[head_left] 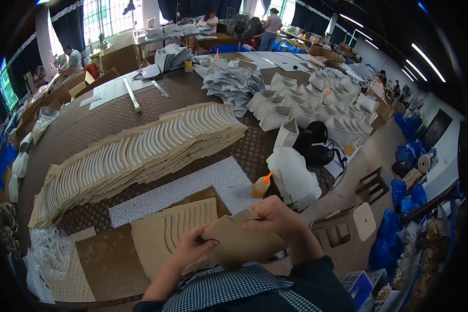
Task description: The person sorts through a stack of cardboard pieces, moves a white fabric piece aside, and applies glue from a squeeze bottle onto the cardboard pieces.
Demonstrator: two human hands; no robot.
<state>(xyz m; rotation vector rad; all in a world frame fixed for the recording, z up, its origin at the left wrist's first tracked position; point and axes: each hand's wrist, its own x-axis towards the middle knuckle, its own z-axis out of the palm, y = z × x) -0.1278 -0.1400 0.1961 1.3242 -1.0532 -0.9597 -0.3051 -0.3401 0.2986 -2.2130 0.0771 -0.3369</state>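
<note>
My left hand (193,246) and my right hand (273,217) grip a tan cardboard piece (242,240) from its two sides, close in front of my body. The left thumb lies on its face at the left edge; my right fingers are closed at its upper right corner. Just left of the left hand, a row of overlapping tan pieces with curved edges (166,226) lies on a brown board (112,264). A glue bottle with an orange tip (260,186) stands beyond my right hand.
A long fanned row of tan and white pieces (140,143) crosses the table. Folded white forms (291,106) crowd the right end, near a black bag (317,145). Plastic wrap (52,247) lies at left. A stool (348,227) stands at right; people work farther back.
</note>
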